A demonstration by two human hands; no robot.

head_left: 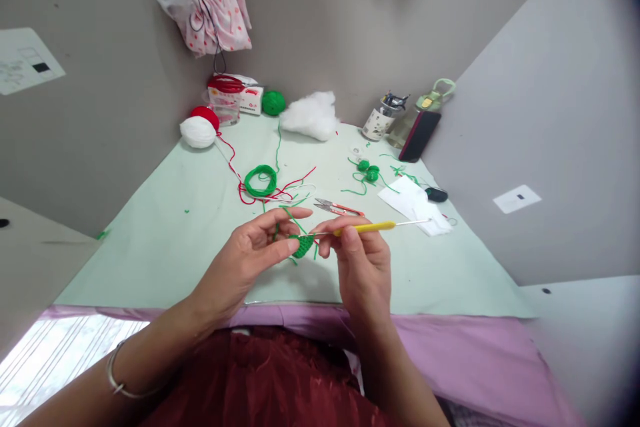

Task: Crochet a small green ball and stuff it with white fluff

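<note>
My left hand pinches a small green crochet piece between thumb and fingers, above the front of the table. Green yarn runs over its raised index finger. In my right hand is a crochet hook with a yellow handle, held between thumb and fingers. The hook's thin metal end points left and meets the top edge of the green piece; whether it passes through a stitch I cannot tell. Just beyond my hands lie orange-handled thread snips and a coil of green yarn among red and white strands.
White stuffing, a green yarn ball and white and red yarn balls stand at the back. Small green crocheted balls, white paper, a pen cup, a phone and a bottle are on the right.
</note>
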